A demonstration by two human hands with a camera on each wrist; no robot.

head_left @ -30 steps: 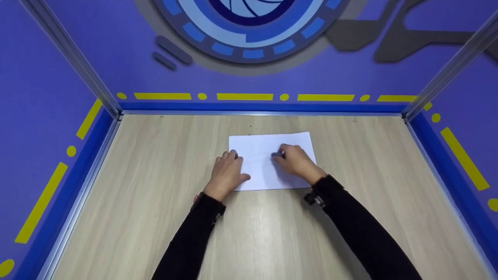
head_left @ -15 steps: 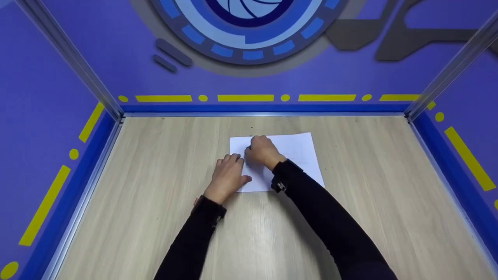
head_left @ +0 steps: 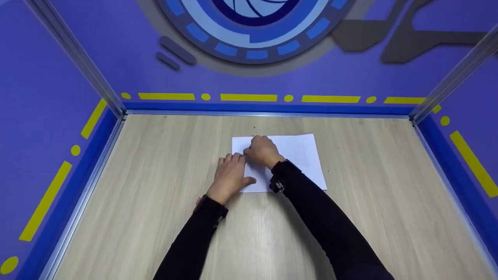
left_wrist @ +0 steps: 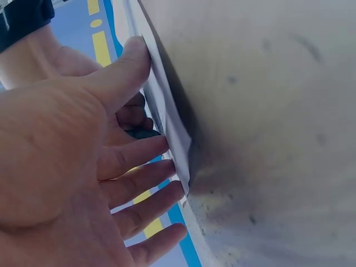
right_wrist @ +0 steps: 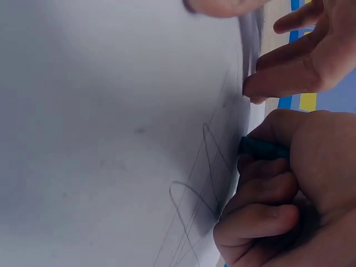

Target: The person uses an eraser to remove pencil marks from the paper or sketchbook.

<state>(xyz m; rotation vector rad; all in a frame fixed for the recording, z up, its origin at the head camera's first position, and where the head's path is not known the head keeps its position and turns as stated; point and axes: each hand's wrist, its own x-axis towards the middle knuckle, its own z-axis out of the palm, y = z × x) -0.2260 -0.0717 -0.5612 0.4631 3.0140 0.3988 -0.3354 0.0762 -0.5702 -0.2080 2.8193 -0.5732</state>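
A white sheet of paper [head_left: 301,153] lies on the table, with thin pencil lines [right_wrist: 204,133] on it in the right wrist view. My left hand [head_left: 228,174] rests over its left side, fingers spread and nearly straight, thumb on the sheet. In the left wrist view the paper's near edge lifts slightly off the tabletop. My right hand [head_left: 263,151] is just right of the left fingertips, over the upper left of the paper. Its curled fingers pinch a small dark teal block [right_wrist: 264,148], like an eraser, mostly hidden by the fingers and held right at the paper.
The pale wood table [head_left: 163,163] is bounded by purple-blue panels [head_left: 128,74] with yellow markings at the back and sides. Metal rails [head_left: 268,114] run along the panels' base. Both forearms wear black sleeves with wrist cameras [head_left: 277,184].
My right hand has moved left across the paper with the small block, from the sheet's right half to beside the left fingers. The left hand stays almost in place.
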